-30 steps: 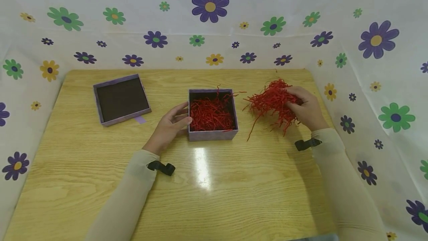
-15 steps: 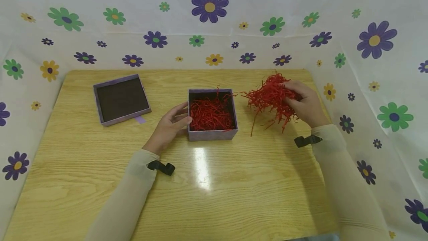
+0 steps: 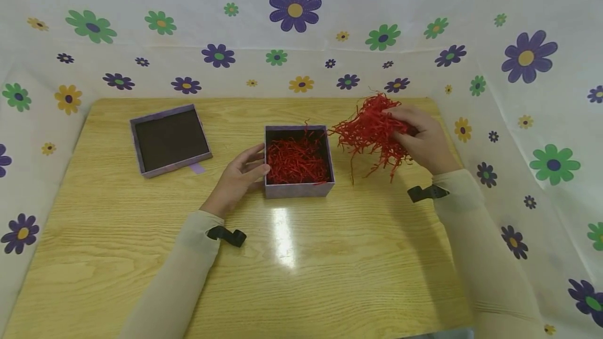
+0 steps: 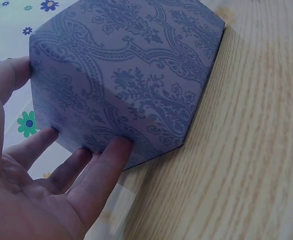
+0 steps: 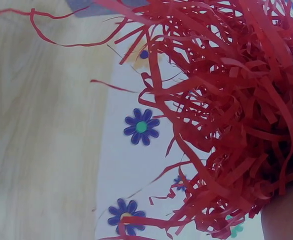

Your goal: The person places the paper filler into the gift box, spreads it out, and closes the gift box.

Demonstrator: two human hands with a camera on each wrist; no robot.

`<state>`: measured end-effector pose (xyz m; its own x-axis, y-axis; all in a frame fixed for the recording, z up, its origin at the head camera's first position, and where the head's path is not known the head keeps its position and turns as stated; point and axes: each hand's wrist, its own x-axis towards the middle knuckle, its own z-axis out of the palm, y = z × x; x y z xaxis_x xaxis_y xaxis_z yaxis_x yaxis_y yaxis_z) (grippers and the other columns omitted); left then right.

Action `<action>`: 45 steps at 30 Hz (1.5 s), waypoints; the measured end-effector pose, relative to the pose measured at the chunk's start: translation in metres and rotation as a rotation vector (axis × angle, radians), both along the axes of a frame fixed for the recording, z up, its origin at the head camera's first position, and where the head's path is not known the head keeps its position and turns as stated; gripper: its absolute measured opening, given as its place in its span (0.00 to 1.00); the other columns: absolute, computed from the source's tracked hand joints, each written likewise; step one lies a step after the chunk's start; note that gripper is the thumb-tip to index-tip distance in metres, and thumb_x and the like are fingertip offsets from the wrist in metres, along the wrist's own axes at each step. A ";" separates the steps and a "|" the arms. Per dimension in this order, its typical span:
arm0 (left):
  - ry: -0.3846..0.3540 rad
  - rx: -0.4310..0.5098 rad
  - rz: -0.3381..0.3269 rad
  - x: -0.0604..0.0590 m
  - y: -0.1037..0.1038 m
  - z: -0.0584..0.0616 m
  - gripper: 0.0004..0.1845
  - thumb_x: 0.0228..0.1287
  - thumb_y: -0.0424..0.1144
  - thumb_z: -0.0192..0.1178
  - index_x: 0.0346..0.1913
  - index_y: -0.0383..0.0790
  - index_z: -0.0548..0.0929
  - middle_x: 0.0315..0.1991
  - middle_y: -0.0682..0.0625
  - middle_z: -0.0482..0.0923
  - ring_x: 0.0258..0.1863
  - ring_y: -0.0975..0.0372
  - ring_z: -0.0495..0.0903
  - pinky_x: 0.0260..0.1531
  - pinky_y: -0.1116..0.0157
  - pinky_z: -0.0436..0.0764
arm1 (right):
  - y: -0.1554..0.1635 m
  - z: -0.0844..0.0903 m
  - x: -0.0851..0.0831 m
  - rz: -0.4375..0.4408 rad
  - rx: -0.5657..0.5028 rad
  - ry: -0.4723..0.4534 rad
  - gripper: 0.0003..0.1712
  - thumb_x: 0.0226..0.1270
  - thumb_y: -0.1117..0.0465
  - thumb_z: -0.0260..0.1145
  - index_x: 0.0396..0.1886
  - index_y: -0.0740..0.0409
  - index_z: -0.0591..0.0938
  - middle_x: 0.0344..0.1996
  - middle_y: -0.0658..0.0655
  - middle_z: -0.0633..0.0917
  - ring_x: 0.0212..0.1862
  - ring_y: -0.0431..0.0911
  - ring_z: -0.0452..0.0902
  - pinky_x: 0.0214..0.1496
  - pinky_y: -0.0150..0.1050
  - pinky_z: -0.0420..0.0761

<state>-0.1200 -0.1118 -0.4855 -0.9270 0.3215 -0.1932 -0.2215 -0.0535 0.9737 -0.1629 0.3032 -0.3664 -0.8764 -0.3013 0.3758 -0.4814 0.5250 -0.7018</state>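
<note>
A purple box (image 3: 299,190) with dark insides stands on the table, partly filled with red shredded paper (image 3: 297,161). Against its left wall rest the fingertips of my left hand (image 3: 237,174). The left wrist view shows those fingers nearly straight, touching the damask-patterned box side (image 4: 136,95) without wrapping round it. To the right of the box, my right hand (image 3: 424,137) grips a loose clump of red shredded paper (image 3: 372,127) above the table. Strands from this clump (image 5: 236,110) fill much of the right wrist view and hide most of the fingers.
A shallow purple lid (image 3: 171,140) lies inside up at the back left, a lilac tab (image 3: 198,168) beside its front edge. Flower-printed white cloth (image 3: 188,25) hangs behind the wooden table (image 3: 301,286) and along its sides.
My right hand has moved left and a little away from me with the clump of red shredded paper, nearer the box. The left hand and the box have stayed put.
</note>
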 end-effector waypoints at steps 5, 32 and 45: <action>0.005 0.001 0.001 0.000 0.000 0.000 0.37 0.74 0.46 0.65 0.81 0.53 0.63 0.76 0.45 0.63 0.72 0.50 0.69 0.63 0.47 0.79 | -0.012 0.009 0.000 0.051 -0.032 0.038 0.21 0.64 0.82 0.67 0.56 0.67 0.86 0.54 0.61 0.85 0.54 0.33 0.79 0.51 0.22 0.80; 0.016 -0.006 -0.011 -0.001 -0.001 -0.002 0.36 0.74 0.47 0.65 0.81 0.55 0.63 0.75 0.46 0.65 0.71 0.51 0.70 0.63 0.51 0.79 | -0.108 0.003 -0.015 0.292 0.004 -0.013 0.22 0.64 0.78 0.69 0.57 0.61 0.87 0.57 0.57 0.85 0.57 0.47 0.79 0.45 0.31 0.77; -0.013 0.011 0.000 -0.001 0.001 -0.002 0.36 0.75 0.44 0.64 0.81 0.53 0.63 0.75 0.44 0.64 0.71 0.50 0.70 0.62 0.49 0.80 | -0.151 -0.042 -0.017 0.395 0.238 -0.199 0.21 0.71 0.69 0.69 0.62 0.61 0.84 0.61 0.57 0.83 0.64 0.51 0.77 0.65 0.48 0.79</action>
